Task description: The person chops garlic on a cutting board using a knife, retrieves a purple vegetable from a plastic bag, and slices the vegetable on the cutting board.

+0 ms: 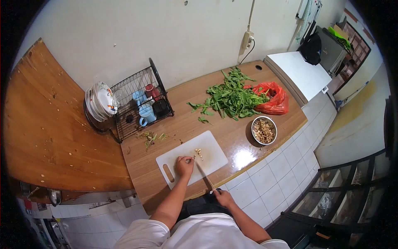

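Near the counter's front edge, the right hand grips a knife slanting across the cutting board toward the left hand, bunched narrow, its hold unclear; pale chopped pieces lie just beyond, nearer the left.

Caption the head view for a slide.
Left hand over a white cutting board, right hand gripping a knife, leafy greens farther back.

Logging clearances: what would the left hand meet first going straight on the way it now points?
Probably the small pale pieces on the white cutting board, just beyond the left hand; height is hard to judge.
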